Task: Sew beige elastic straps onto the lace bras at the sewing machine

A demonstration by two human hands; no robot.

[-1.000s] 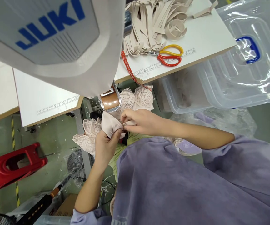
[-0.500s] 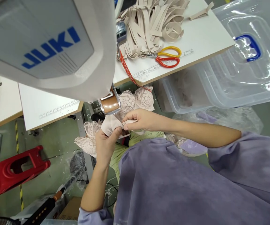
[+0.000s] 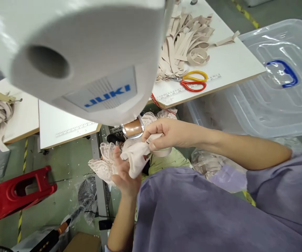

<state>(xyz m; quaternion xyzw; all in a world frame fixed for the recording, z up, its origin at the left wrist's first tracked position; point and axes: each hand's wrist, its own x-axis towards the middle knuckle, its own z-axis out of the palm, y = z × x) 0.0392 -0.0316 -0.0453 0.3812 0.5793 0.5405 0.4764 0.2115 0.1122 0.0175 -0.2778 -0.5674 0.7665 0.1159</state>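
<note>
Here, low at the left, a red plastic stool (image 3: 14, 196) stands on the floor, and the white Juki sewing machine (image 3: 88, 59) fills the top of the view above the left hand (image 3: 123, 175), whose fingers lie spread under a pale pink lace garment (image 3: 135, 159). Just right of it, the right hand (image 3: 164, 134) has its fingers pinched together on the garment's edge beneath the machine's head. Farther right, red-and-yellow scissors (image 3: 194, 79) lie on the bench (image 3: 229, 66) beside a heap of beige elastic strips (image 3: 185, 45), next to a clear plastic bin (image 3: 271, 94).
</note>
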